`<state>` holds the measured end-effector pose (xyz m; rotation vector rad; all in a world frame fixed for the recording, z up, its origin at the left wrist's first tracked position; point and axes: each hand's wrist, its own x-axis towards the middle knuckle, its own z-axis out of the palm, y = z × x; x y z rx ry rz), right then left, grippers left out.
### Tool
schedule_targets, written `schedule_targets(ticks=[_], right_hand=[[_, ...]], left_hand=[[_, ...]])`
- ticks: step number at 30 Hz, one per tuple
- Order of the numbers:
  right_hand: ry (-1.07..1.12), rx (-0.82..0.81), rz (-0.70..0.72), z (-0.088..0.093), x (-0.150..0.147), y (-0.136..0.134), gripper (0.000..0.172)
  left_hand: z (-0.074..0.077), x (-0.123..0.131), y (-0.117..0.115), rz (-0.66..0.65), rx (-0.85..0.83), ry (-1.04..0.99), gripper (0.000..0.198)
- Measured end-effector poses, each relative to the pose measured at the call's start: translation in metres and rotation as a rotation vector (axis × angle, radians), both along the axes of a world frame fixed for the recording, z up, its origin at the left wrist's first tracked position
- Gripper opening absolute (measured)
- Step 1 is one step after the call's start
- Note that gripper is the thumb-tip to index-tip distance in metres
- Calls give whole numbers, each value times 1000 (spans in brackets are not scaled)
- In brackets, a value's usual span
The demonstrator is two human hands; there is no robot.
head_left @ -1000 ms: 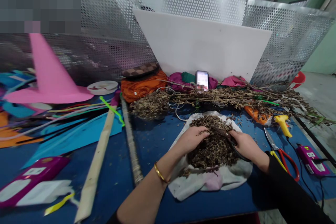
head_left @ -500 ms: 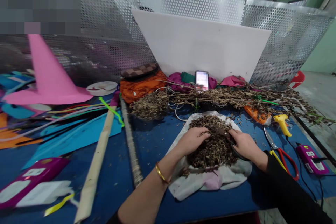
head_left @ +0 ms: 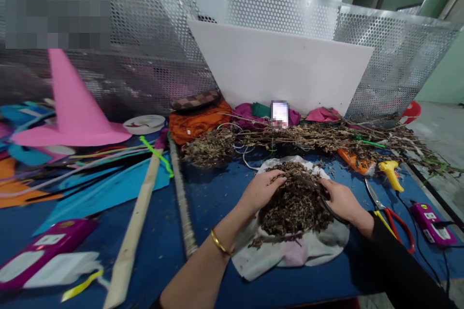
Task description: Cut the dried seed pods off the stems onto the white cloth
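A heap of brown dried plant bits (head_left: 295, 212) lies on a white cloth (head_left: 253, 263) in front of me. My left hand (head_left: 266, 186) is over the heap's upper left side, its fingers closed on some dried plant matter. On the right, my right hand (head_left: 339, 198) grips dark-handled scissors (head_left: 328, 206). Their dark blades point left across the top of the heap, towards my left fingertips. I cannot tell whether the blades are apart, since they blend into the bits.
Red-and-yellow scissors (head_left: 398, 227), a yellow glue gun (head_left: 390, 175) and a purple power strip (head_left: 431, 222) lie at the right. Dried branches (head_left: 326, 135) stretch across the back. At the left are a wooden stick (head_left: 136, 227), a wrapped rod (head_left: 183, 207) and a pink pointed hat (head_left: 74, 101).
The blades in my right hand have shifted slightly and now blend into the heap. My left hand stays at the heap's upper left. The whole view has moved a little.
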<state>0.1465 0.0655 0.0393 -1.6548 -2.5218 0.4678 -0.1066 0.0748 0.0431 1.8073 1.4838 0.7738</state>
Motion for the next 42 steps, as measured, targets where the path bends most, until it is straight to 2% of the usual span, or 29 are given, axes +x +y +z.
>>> schedule_targets(ticks=[13,19,25,31,38,42], right_hand=[[19,21,49,0,-3,-1,27],[-29,22,35,-7,-9,-3,17],[-85,-2,28,-6,-12,-5,18],[-135,55,41,-6,-12,-6,25],[-152,25,54,-7,-14,-6,18],[-169,64,51,-7,-14,-6,21]], left_hand=[[-2,11,-4,-127,-29,-21,32],[-6,10,-2,-113,-10,17,34],[-4,7,-1,-117,8,30,34],[-5,12,-3,-160,-33,51,32],[-6,9,-1,-167,-40,64,31],[-8,11,-2,-168,-60,80,30]])
